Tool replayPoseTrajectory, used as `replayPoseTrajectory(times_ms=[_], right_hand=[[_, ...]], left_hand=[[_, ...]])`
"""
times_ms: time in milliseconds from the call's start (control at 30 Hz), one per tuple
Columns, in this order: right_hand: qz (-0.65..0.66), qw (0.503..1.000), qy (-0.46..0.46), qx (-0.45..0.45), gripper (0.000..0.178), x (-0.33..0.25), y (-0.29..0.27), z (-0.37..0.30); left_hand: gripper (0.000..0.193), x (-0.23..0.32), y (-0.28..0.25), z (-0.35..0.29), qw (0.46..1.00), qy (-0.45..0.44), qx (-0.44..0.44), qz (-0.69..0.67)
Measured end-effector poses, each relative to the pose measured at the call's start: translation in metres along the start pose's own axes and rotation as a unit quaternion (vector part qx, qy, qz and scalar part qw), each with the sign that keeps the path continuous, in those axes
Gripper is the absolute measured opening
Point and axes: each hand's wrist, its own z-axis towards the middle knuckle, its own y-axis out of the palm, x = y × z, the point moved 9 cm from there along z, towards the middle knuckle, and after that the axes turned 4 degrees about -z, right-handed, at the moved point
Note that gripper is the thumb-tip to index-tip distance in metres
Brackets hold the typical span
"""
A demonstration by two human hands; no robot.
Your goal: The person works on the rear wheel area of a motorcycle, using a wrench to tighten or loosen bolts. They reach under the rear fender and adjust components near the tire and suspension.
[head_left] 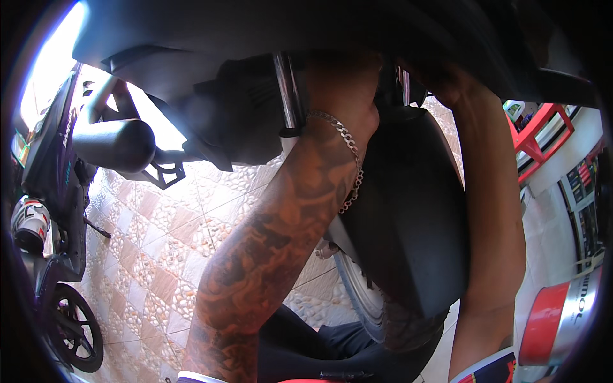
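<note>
My left hand (345,86) reaches up beside a chrome fork tube (288,92) of a motorcycle, under the black front bodywork (255,29). A chain bracelet (350,143) circles that wrist. Across the black front fender (415,204), my right hand (447,83) reaches up into the same dark space, near the second fork tube (405,86). Shadow and bodywork hide the fingers of both hands, so what they touch or hold does not show. Between my forearms the fender curves down over the front tire (408,329).
Another dark motorcycle (57,172) stands at the left, its front or rear wheel (78,329) low. A black cylinder (118,145) juts out nearby. To the right are a red metal frame (536,140), a red-and-silver can (555,325) and a shelf (584,185). Patterned tiles (140,255) cover the floor.
</note>
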Motion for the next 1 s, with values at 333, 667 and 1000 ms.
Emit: replayPoseTrajectory(times_ms=[333,667,1000], right_hand=[[0.001,1.000,-0.004,-0.001,0.031,-0.002,0.000,0.001],[0.000,1.000,0.003,-0.002,0.029,0.000,0.003,0.000],[-0.004,1.000,0.007,-0.002,0.028,0.001,0.005,0.002]], left_hand=[[0.012,-0.003,-0.004,0.016,0.995,0.013,-0.083,-0.049],[0.007,0.000,0.000,0.012,0.998,-0.005,-0.056,-0.011],[0.006,0.000,0.002,0.011,0.998,0.014,-0.061,-0.031]])
